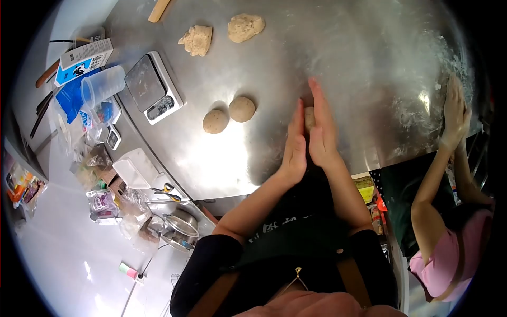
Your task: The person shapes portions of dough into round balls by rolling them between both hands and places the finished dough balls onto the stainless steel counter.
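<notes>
A ball of dough (309, 117) lies on the steel table, partly hidden between my two palms. My left hand (296, 141) presses along its left side, with the fingers straight and pointing away from me. Against the right side stands my right hand (323, 127), its fingers also stretched out and held together. To the left are two smooth, speckled dough balls, one (242, 109) nearly touching the other (216, 121). Farther up the table are two rough dough lumps, one on the left (197, 40) and one on the right (246, 28).
A digital scale (153, 87) sits at the left table edge, near a clear plastic cup (103, 86) and a milk carton (84, 62). Scissors (168, 193) and metal bowls (182, 224) lie lower left. At right, another person's hands (454, 113) work by floury marks.
</notes>
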Motion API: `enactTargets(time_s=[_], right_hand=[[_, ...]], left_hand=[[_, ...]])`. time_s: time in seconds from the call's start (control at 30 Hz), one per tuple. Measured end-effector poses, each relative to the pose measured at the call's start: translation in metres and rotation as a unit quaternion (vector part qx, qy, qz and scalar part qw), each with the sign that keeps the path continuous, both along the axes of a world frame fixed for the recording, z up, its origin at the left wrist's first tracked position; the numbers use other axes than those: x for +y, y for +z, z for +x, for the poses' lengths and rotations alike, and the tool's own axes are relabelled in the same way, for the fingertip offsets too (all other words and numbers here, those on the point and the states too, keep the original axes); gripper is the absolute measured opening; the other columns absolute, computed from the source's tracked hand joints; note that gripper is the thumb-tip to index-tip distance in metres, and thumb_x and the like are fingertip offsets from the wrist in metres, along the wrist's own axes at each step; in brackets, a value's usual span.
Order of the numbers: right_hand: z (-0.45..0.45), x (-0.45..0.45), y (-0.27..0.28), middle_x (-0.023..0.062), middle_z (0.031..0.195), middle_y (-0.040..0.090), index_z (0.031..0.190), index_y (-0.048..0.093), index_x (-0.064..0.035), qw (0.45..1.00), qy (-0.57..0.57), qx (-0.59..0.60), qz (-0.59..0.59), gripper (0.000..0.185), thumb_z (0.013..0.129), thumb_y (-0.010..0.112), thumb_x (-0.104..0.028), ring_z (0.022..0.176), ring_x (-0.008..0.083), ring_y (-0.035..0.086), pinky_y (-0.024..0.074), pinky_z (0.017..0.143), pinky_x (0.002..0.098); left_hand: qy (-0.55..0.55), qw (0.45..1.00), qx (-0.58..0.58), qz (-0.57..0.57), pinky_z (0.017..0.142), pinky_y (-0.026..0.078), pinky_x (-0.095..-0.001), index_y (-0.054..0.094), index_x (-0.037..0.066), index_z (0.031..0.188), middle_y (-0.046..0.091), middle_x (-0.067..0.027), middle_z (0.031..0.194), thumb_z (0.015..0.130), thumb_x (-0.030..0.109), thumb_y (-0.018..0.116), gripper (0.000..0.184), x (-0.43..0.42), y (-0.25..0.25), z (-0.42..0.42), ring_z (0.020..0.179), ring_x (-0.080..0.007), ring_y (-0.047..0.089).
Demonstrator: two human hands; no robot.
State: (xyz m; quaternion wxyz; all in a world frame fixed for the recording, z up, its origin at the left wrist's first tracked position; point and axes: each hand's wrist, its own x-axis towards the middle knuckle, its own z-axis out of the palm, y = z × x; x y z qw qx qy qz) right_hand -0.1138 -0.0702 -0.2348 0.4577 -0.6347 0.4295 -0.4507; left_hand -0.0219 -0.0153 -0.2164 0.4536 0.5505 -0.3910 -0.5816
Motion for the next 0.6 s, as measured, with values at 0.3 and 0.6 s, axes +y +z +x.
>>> enactTargets(time_s=[0.3, 0.6], right_hand=[[-0.019, 0.024, 0.003, 0.0278, 0.159, 0.015, 0.15, 0.013, 0.0124, 0.998, -0.037, 0.018, 0.047, 0.085, 0.098, 0.034, -0.052, 0.148, 0.0399, 0.017, 0.0144, 0.119, 0.0451], [-0.009, 0.007, -0.011, 0.0279, 0.159, 0.015, 0.151, 0.015, 0.0105, 0.999, -0.034, -0.001, -0.001, 0.078, 0.1, 0.029, -0.047, 0.148, 0.0412, 0.015, 0.0113, 0.119, 0.0457]], left_hand=[[-0.079, 0.993, -0.053, -0.065, 0.118, 0.017, -0.0438, 0.025, -0.004, 0.151, 0.021, -0.0203, 0.159, 0.105, 0.047, 0.021, 0.069, -0.029, 0.003, 0.026, 0.146, -0.0366, 0.022], [0.037, 0.996, 0.064, -0.038, 0.12, 0.013, -0.0418, 0.019, -0.002, 0.153, 0.019, -0.0189, 0.16, 0.104, 0.049, 0.024, 0.071, -0.006, -0.008, -0.002, 0.148, -0.0328, 0.019]])
